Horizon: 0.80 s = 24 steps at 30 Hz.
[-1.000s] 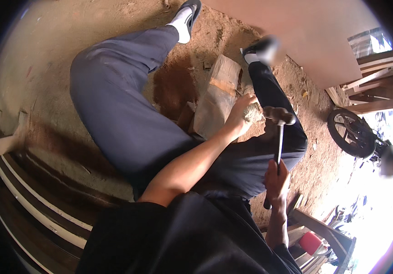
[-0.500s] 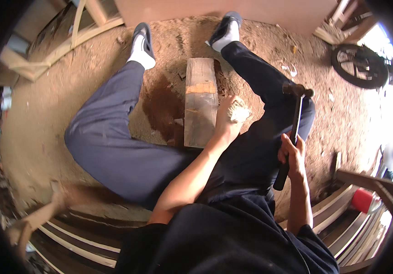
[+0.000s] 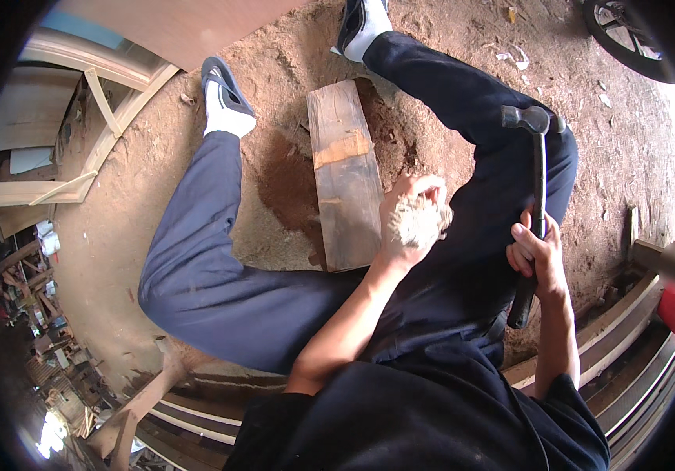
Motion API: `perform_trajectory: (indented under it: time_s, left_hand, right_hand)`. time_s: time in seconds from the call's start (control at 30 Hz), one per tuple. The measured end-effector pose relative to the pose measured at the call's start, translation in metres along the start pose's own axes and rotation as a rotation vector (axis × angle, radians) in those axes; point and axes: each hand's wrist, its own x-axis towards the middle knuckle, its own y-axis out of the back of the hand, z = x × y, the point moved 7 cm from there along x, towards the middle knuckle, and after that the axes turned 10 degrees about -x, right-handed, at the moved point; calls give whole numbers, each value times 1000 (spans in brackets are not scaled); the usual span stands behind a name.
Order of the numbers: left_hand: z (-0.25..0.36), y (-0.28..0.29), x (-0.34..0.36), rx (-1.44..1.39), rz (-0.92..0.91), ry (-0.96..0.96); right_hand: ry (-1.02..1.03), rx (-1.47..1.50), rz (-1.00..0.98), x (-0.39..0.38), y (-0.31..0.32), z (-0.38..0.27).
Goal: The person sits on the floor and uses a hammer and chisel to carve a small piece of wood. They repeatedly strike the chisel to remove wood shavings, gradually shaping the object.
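My left hand (image 3: 411,191) is closed around a pale, frayed, fibrous-ended thing (image 3: 417,223) seen end-on; its lower part is hidden. It sits just right of a thick weathered wooden block (image 3: 345,188), which has a bare orange-brown band across it and lies between my legs. My right hand (image 3: 539,250) is wrapped around the dark grip of a hammer (image 3: 540,177). The hammer stands head-up beside my right thigh, its metal head over my knee.
Reddish dirt floor (image 3: 110,259) with wood scraps surrounds my feet. I sit on a slatted wooden bench (image 3: 620,337). Wooden frames (image 3: 121,118) and a board (image 3: 172,31) stand at the far left. A black wheel (image 3: 627,39) is at the far right, a red container (image 3: 673,310) at right.
The view has shifted and turned, so the block appears tilted and the wheel nearer the edge. Both hands keep their holds; the hammer has turned slightly, standing more upright.
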Motion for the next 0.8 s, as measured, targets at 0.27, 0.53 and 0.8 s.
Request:
perform_trajectory:
  time_s: [0.27, 0.53, 0.8]
  left_hand:
    - [31, 17, 16, 233, 50, -289]
    - [23, 48, 31, 216, 96, -301]
    - [9, 48, 40, 210, 49, -240]
  right_hand:
    - [-32, 55, -86, 11, -2, -4]
    - [-89, 41, -57, 18, -7, -4]
    - [-141, -57, -9, 20, -11, -4]
